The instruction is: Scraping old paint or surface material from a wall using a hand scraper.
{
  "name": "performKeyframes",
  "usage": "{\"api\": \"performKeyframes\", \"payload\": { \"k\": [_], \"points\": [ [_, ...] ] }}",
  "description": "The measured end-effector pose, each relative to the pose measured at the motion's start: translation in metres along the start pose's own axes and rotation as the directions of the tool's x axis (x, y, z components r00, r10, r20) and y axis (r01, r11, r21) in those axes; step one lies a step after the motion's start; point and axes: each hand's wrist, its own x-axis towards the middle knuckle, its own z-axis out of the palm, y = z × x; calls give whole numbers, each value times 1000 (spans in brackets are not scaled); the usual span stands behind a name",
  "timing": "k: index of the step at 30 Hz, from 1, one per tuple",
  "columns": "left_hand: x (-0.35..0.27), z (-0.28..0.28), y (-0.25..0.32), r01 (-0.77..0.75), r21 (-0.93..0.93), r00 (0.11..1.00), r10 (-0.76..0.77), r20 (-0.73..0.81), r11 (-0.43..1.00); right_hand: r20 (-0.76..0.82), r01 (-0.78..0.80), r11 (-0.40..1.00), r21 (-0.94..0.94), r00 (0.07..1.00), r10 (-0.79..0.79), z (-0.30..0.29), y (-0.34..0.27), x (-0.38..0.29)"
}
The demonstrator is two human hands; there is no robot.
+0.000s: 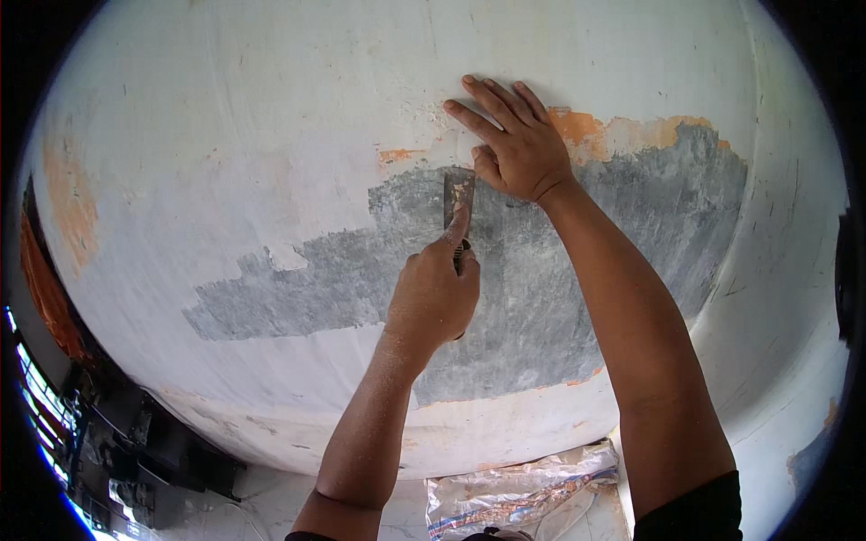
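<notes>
My left hand (436,294) grips the dark handle of a flat metal scraper (459,186), its index finger laid along the blade. The blade points up the wall, its tip at the upper edge of a bare grey patch (325,284). My right hand (524,145) lies on the wall just right of and above the blade, fingers spread, holding nothing. Around the grey patch is whitish paint (270,169), with orange remnants (575,132) along the upper edge. Flaked, rough paint shows left of my right fingertips.
A crumpled plastic sack (521,494) with debris on it lies on the tiled floor (270,490) at the wall's foot. Dark furniture (183,446) and an orange cloth (44,291) are at the left. The wall meets another wall (778,304) at the right.
</notes>
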Motion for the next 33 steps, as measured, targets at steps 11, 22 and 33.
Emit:
{"api": "performKeyframes", "payload": {
  "k": [11, 22, 33],
  "points": [
    [-2, 5, -4, -35, -5, 999, 35, -14, 999, -21, 14, 1000, 8, 1000, -14, -1, 2, 0],
    [-5, 10, -13, -42, -72, 999, 43, 9, 996, 7, -4, 1000, 2, 1000, 4, -1, 1, -2],
    [3, 12, -8, -42, -77, 999, 41, -18, 996, 18, -11, 1000, 15, 1000, 11, -1, 0, 0]
  ]
}}
